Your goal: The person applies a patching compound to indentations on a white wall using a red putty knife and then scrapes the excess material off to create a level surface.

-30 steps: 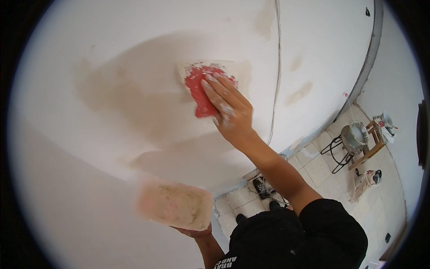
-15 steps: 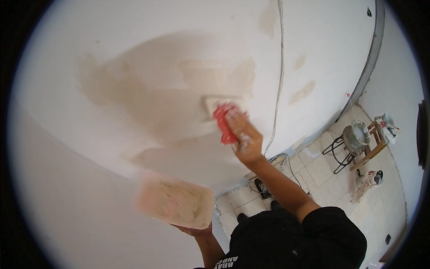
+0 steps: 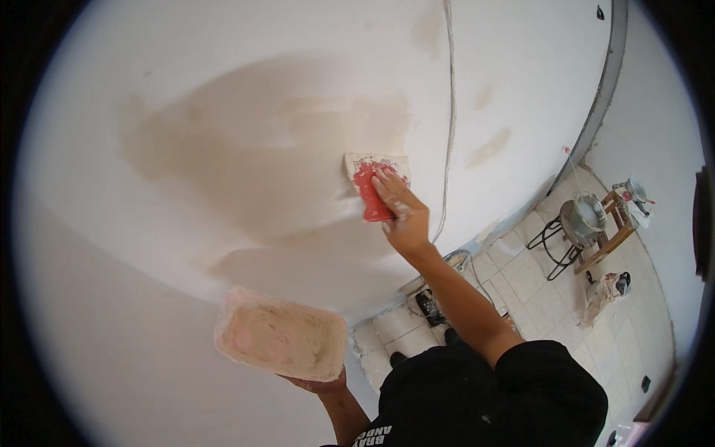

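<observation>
Scraper (image 3: 370, 197) gripped in our right hand (image 3: 406, 214), blade (image 3: 360, 162) upward at the wall (image 3: 223, 45); our left hand (image 3: 319, 383) holds the tray (image 3: 283, 335) lower-left, long axis sloping down rightward.

The right hand (image 3: 406, 216) grips a red putty spreader (image 3: 368, 192) at the white wall (image 3: 261, 33), beside damp-looking beige patches (image 3: 186, 153). The left hand (image 3: 319, 383) supports a putty-coated rectangular tray (image 3: 223, 331) from below. Rightward, a bucket (image 3: 585, 216) sits on a black-legged stool (image 3: 550, 243) over floor tiles (image 3: 530, 296).
</observation>
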